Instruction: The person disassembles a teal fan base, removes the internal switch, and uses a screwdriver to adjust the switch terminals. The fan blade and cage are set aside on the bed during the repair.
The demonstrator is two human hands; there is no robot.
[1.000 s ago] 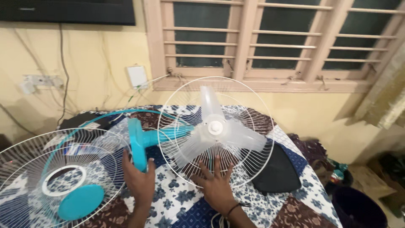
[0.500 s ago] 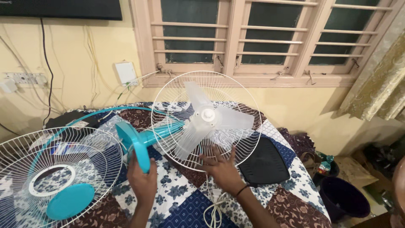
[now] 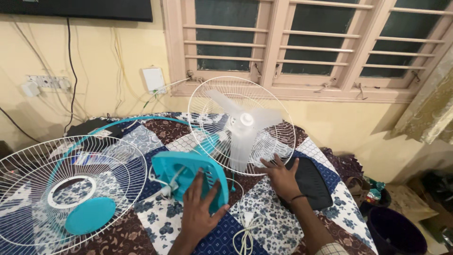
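Steadying the table fan on the bed, its front guard off.
My left hand (image 3: 198, 215) spreads open on the teal base (image 3: 188, 177); my right hand (image 3: 281, 177), open, touches the rear guard (image 3: 207, 101) rim. Next needs a firm grip.

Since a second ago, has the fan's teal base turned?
Yes. The teal base, edge-on before, now shows its broad underside under the left hand, tipped toward the camera, while the loose grille stays flat on the quilt.

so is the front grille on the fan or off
Off: the front grille lies flat on the bed, apart from the fan, whose white blades are uncovered.
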